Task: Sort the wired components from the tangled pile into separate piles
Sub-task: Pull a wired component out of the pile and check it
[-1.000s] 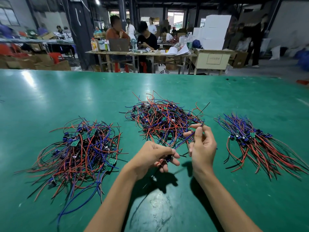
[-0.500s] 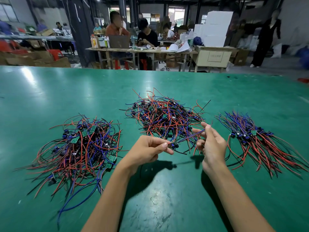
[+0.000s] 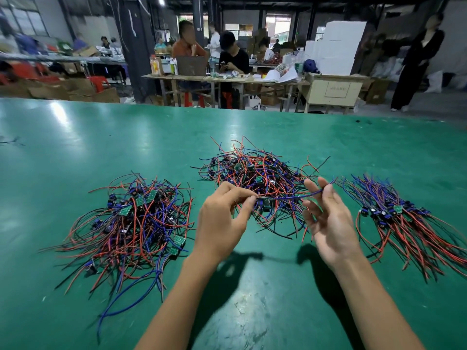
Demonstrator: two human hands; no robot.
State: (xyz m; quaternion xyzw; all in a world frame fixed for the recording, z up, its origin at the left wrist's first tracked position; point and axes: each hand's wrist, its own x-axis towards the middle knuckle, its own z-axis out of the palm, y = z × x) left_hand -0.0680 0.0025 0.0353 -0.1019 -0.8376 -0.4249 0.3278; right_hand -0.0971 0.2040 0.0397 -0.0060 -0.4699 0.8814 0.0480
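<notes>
— What are the hands doing?

— The left hand (image 3: 222, 218) pinches one end of a blue wire (image 3: 288, 197) between thumb and fingertips. A small component hangs just under that pinch, blurred. The wire runs right to the right hand (image 3: 328, 223), palm up, where it lies between the thumb and the raised fingers; those fingers are only loosely bent, and I cannot tell whether they grip the wire or merely carry it.

— And where is that wire?

— Lifted off the green table (image 3: 75, 147), stretched between both hands, just in front of the near edge of the middle pile (image 3: 255, 175).

— The piles?

— The middle one is a tangle of red, blue and black leads with small green boards, beyond the hands. A bigger tangled pile (image 3: 131, 223) lies to the left, near the left forearm. On the right, the combed pile (image 3: 404, 218) has its wires lying roughly parallel, components in a row across it.

— Beyond the table?

— People sit at a far workbench (image 3: 227, 78); another stands at far right.
</notes>
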